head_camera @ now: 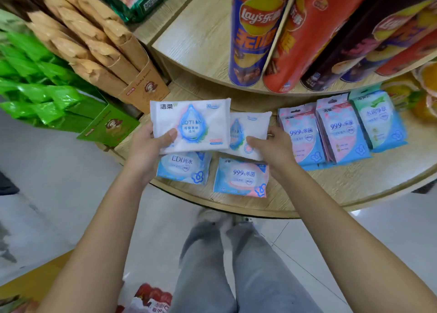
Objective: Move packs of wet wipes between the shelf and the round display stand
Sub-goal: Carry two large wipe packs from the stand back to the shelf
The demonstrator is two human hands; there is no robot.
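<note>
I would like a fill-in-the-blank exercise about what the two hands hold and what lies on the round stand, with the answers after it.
1. The left hand holds a white pack printed with the English word ____.
2. The right hand has its grip on a second white pack, partly ____ the first one.
3. On the tier above the wipes stand tall ____ of Lay's chips.
4. The pack lying flat nearest the stand's front edge reads 99.9% and is blue and ____.

Answers: LOTION; behind; cans; pink

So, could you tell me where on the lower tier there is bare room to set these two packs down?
Bare wood lies along the front rim of the lower tier, right of the flat pink-and-blue pack and before the standing packs. The back right, by those packs, is crowded. Each white pack sits in a hand.
</note>
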